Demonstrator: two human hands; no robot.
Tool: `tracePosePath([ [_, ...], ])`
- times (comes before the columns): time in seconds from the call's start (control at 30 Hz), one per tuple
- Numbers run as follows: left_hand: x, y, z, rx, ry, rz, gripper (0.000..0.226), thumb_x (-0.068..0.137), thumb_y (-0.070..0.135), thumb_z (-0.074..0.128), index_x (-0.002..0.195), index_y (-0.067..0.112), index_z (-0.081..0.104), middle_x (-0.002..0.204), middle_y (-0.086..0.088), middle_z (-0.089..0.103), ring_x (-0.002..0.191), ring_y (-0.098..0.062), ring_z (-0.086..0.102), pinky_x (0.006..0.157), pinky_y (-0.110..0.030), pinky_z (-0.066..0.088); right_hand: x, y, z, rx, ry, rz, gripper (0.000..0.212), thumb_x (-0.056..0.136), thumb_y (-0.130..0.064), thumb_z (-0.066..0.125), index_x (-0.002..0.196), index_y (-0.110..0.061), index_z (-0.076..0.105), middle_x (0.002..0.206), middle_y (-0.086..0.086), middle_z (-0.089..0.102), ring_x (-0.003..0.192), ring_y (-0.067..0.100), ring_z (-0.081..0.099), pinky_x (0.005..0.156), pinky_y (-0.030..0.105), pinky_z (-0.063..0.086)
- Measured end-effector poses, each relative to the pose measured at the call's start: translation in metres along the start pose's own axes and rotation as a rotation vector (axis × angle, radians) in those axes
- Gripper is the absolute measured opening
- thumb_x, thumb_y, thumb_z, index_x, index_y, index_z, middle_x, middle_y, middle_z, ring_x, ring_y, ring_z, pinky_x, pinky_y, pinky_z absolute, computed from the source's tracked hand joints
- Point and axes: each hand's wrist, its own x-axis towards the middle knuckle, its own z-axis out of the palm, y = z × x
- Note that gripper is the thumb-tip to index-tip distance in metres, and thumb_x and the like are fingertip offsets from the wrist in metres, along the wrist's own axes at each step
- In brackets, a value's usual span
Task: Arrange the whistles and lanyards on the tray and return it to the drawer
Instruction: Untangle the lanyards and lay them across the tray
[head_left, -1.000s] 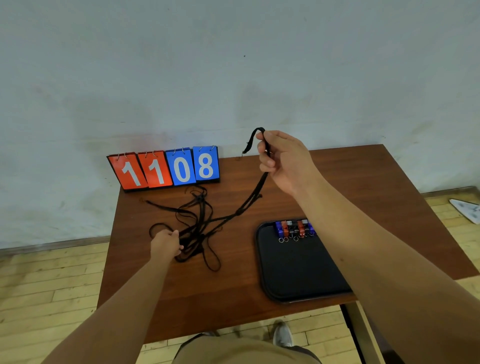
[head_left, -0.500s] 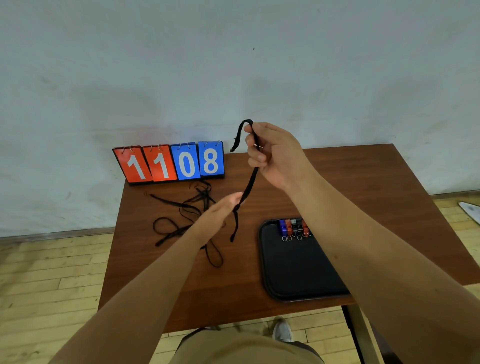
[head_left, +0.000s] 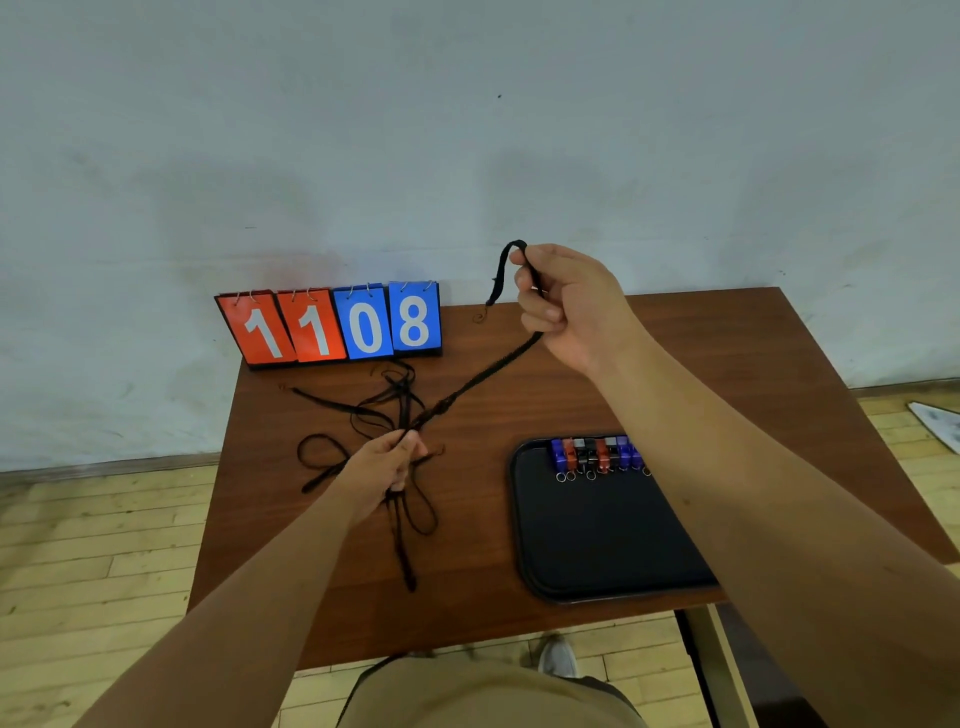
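Observation:
One black lanyard (head_left: 480, 378) stretches taut between my hands above the brown table (head_left: 519, 395). My right hand (head_left: 569, 306) is closed on its upper end, held high near the wall, with a short tail curling over my fingers. My left hand (head_left: 387, 465) pinches the same lanyard lower down, and its tail hangs past my palm onto the table. A tangle of other black lanyards (head_left: 363, 415) lies under and behind my left hand. Several blue, red and black whistles (head_left: 597, 454) stand in a row at the far edge of the black tray (head_left: 597, 540), partly hidden by my right forearm.
A flip scoreboard (head_left: 332, 325) showing 1108 stands at the table's back left against the wall. The tray's near edge reaches the table's front edge. Wooden floor lies left of and below the table. A white object (head_left: 937, 421) lies on the floor at far right.
My left hand moved down and left along the lanyard and closed on it near the pile, pulling it taut. My right hand stayed raised with the upper end.

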Motion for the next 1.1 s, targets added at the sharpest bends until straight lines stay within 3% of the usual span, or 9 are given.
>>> tracePosePath([
  [0.13, 0.017, -0.014, -0.015, 0.288, 0.272, -0.22, 0.042, 0.106, 0.038, 0.044, 0.09, 0.006, 0.066, 0.062, -0.007, 0.05, 0.052, -0.023, 0.044, 0.062, -0.038, 0.04, -0.003, -0.001, 0.001, -0.006, -0.03, 0.008, 0.019, 0.103, -0.011, 0.048, 0.096, -0.002, 0.064, 0.072, 0.005, 0.057, 0.041, 0.008, 0.028, 0.043, 0.024, 0.014],
  [0.2, 0.02, -0.007, -0.013, 0.445, 0.256, -0.311, 0.048, 0.102, 0.045, 0.05, 0.117, 0.001, 0.066, 0.106, -0.02, 0.067, 0.086, -0.034, 0.064, 0.084, -0.042, 0.05, -0.004, 0.0, 0.001, -0.033, -0.058, 0.029, 0.018, 0.103, -0.011, 0.048, 0.097, -0.002, 0.063, 0.072, 0.006, 0.057, 0.041, 0.009, 0.028, 0.043, 0.024, 0.015],
  [0.23, 0.021, -0.001, -0.01, 0.537, 0.257, -0.335, 0.064, 0.098, 0.05, 0.054, 0.135, -0.002, 0.054, 0.133, -0.024, 0.057, 0.111, -0.039, 0.061, 0.096, -0.045, 0.048, -0.005, 0.002, 0.001, -0.063, -0.084, 0.053, 0.018, 0.103, -0.011, 0.048, 0.097, -0.002, 0.063, 0.073, 0.006, 0.058, 0.042, 0.009, 0.029, 0.042, 0.023, 0.015],
  [0.3, 0.017, 0.021, -0.001, 0.6, 0.322, -0.235, 0.077, 0.095, 0.054, 0.056, 0.148, 0.002, 0.037, 0.151, -0.021, 0.037, 0.132, -0.039, 0.046, 0.105, -0.047, 0.044, -0.007, 0.006, -0.001, -0.175, -0.156, 0.13, 0.019, 0.103, -0.012, 0.049, 0.098, -0.001, 0.064, 0.075, 0.006, 0.059, 0.044, 0.009, 0.032, 0.043, 0.024, 0.016],
  [0.43, -0.004, 0.076, 0.02, 0.287, 0.375, 0.198, 0.056, 0.099, 0.06, 0.04, 0.142, 0.023, 0.048, 0.143, 0.002, 0.05, 0.13, -0.018, 0.05, 0.102, -0.036, 0.042, -0.015, 0.019, -0.013, -0.503, -0.275, 0.301, 0.022, 0.101, -0.016, 0.057, 0.104, 0.002, 0.068, 0.074, 0.005, 0.061, 0.048, 0.009, 0.035, 0.043, 0.022, 0.022],
  [0.57, -0.036, 0.102, 0.045, 0.073, -0.161, 0.348, 0.056, 0.103, 0.06, 0.028, 0.142, 0.027, 0.052, 0.139, 0.009, 0.061, 0.131, -0.008, 0.053, 0.11, -0.032, 0.038, -0.026, 0.035, -0.032, -0.602, -0.356, 0.367, 0.019, 0.097, -0.015, 0.062, 0.098, 0.002, 0.071, 0.071, 0.005, 0.059, 0.047, 0.011, 0.034, 0.045, 0.025, 0.02],
  [0.67, -0.041, 0.098, 0.059, 0.219, -0.335, 0.284, 0.04, 0.108, 0.04, 0.036, 0.111, 0.017, 0.069, 0.086, -0.001, 0.068, 0.1, -0.02, 0.071, 0.099, -0.037, 0.047, -0.031, 0.043, -0.055, -0.632, -0.335, 0.371, 0.023, 0.098, -0.018, 0.062, 0.099, 0.004, 0.071, 0.071, 0.005, 0.058, 0.049, 0.012, 0.033, 0.047, 0.027, 0.02],
  [0.83, -0.04, 0.074, 0.081, 0.371, -0.25, 0.187, 0.024, 0.105, 0.031, 0.049, 0.098, 0.014, 0.064, 0.06, 0.005, 0.054, 0.054, -0.007, 0.049, 0.06, -0.023, 0.041, -0.045, 0.05, -0.116, -0.927, -0.263, 0.398, 0.019, 0.096, -0.024, 0.066, 0.095, -0.008, 0.076, 0.071, 0.002, 0.064, 0.048, 0.009, 0.043, 0.05, 0.022, 0.037],
  [1.1, -0.021, 0.034, 0.136, 0.675, -0.066, 0.1, 0.019, 0.103, 0.031, 0.052, 0.09, 0.026, 0.065, 0.067, 0.014, 0.057, 0.059, -0.003, 0.051, 0.058, -0.026, 0.038, -0.063, 0.079, -0.23, -1.159, -0.18, 0.466, 0.014, 0.098, -0.021, 0.064, 0.096, -0.016, 0.077, 0.073, -0.001, 0.072, 0.055, 0.009, 0.055, 0.055, 0.021, 0.047],
])
